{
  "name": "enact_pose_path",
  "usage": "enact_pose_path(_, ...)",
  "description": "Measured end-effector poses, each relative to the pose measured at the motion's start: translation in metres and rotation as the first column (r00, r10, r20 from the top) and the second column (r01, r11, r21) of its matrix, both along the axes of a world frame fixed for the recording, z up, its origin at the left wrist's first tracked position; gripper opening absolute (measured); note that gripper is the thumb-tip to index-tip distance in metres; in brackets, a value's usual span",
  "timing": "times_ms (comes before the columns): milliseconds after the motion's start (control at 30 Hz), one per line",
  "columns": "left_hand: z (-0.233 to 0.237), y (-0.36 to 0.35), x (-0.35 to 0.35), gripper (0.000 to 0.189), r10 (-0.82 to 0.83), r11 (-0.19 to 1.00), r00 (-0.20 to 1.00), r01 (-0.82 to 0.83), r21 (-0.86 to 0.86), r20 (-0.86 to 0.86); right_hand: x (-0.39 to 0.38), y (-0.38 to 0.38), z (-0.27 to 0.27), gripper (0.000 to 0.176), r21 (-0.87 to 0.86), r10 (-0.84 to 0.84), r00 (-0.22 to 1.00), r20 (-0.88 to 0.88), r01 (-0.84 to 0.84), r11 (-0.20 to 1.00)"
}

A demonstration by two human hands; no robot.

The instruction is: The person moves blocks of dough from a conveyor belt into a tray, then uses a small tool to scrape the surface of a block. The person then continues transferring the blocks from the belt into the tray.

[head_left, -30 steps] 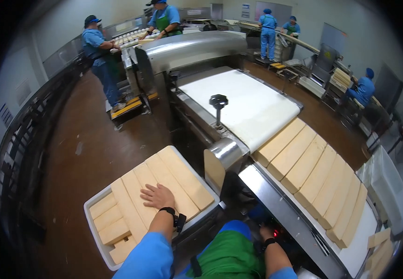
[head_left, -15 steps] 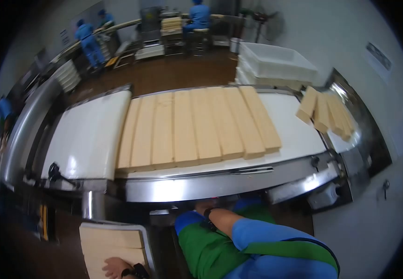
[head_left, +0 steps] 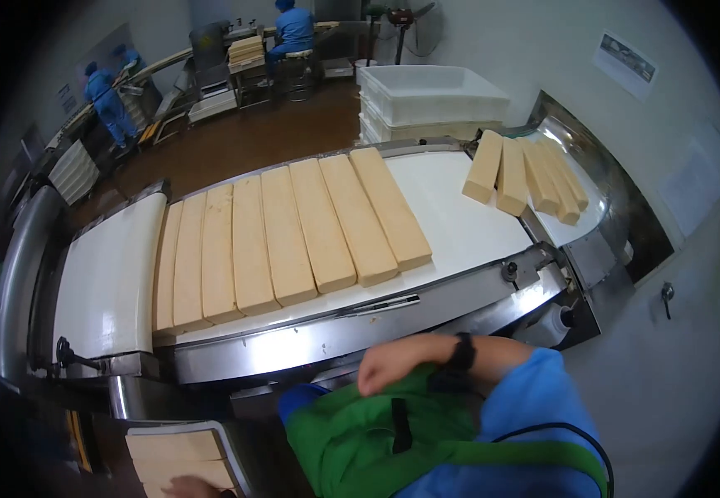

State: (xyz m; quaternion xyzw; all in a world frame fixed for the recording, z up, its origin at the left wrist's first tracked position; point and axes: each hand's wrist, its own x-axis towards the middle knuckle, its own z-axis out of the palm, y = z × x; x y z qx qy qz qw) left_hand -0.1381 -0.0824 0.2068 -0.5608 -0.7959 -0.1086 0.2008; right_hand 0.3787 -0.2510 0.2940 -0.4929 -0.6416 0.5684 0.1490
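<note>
The right hand is being held loosely clenched, knuckles up, against the green apron, just below the near steel edge of the conveyor; nothing is being seen grasped in it, and a black wristband is being worn on that wrist. Only a sliver of the left hand is being shown at the bottom edge of the view, lying on the tray slabs in the white tray beside the conveyor's near left corner; whether it is flat or curled cannot be told. A row of long tan slabs is being carried side by side across the white belt, touching one another, their near ends close to the belt's near edge. A smaller group of slabs is being held at the far right corner, well apart from the row. White tubs are being kept stacked beyond the far edge. Co-workers in blue are being seen at far machines.
</note>
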Motion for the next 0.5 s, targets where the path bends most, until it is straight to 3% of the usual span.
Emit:
enact_pose_path(33, -0.026, 0.007, -0.002, 0.033, -0.248, 0.74, 0.959, 0.279, 0.612, -0.138, 0.018, -0.007, 0.014, 0.029, 0.198, -0.205, 0.976, -0.065, 0.214, 0.956)
enact_pose_path(67, -0.048, 0.032, -0.011, 0.041, -0.422, 0.732, 0.907, 0.351, 0.583, -0.016, 0.033, -0.01, 0.029, 0.028, 0.523, -0.491, 0.869, 0.055, 0.394, 0.756)
enact_pose_path(100, -0.04, 0.029, 0.028, 0.04, -0.552, 0.678, 0.834, 0.451, 0.58, -0.004, 0.051, -0.008, 0.027, 0.037, 0.676, -0.686, 0.703, 0.187, 0.415, 0.61)
enact_pose_path(133, -0.038, 0.028, 0.06, 0.044, -0.638, 0.671, 0.769, 0.534, 0.514, 0.034, 0.067, -0.007, 0.034, 0.048, 0.829, -0.789, 0.529, 0.313, 0.254, 0.499)
enact_pose_path(167, -0.008, 0.013, 0.112, 0.046, -0.818, 0.509, 0.57, 0.659, 0.554, 0.074, 0.08, -0.004, 0.039, 0.059, 0.915, -0.874, 0.315, 0.37, 0.043, 0.402)
enact_pose_path(200, 0.009, 0.01, 0.146, 0.045, -0.917, 0.389, 0.368, 0.739, 0.55, 0.154, 0.092, 0.003, 0.032, 0.059, 0.914, -0.87, 0.324, 0.371, 0.041, 0.405)
enact_pose_path(233, 0.03, 0.009, 0.185, 0.045, -0.968, 0.249, 0.23, 0.824, 0.509, 0.102, 0.105, 0.013, 0.018, 0.07, 0.906, -0.875, 0.281, 0.395, 0.039, 0.422)
enact_pose_path(267, 0.028, 0.014, 0.214, 0.046, -0.977, 0.202, 0.21, 0.859, 0.47, 0.037, 0.112, 0.019, 0.011, 0.082, 0.899, -0.878, 0.235, 0.417, 0.037, 0.436)
enact_pose_path(333, 0.051, 0.02, 0.272, 0.054, -0.963, 0.229, 0.167, 0.921, 0.316, 0.211, 0.116, 0.024, 0.028, 0.087, 0.887, -0.87, 0.197, 0.452, 0.011, 0.462)
enact_pose_path(367, 0.058, 0.022, 0.296, 0.057, -0.94, 0.312, 0.268, 0.925, 0.218, 0.212, 0.118, 0.026, 0.034, 0.093, 0.868, -0.858, 0.151, 0.491, -0.003, 0.496)
enact_pose_path(433, 0.066, 0.029, 0.33, 0.057, -0.889, 0.37, 0.338, 0.928, 0.051, 0.309, 0.118, 0.029, 0.032, 0.094, 0.867, -0.859, 0.144, 0.491, 0.011, 0.498)
enact_pose_path(500, 0.064, 0.025, 0.346, 0.06, -0.871, 0.414, 0.391, 0.91, 0.018, 0.297, 0.116, 0.027, 0.019, 0.095, 0.842, -0.838, 0.144, 0.527, 0.047, 0.537)
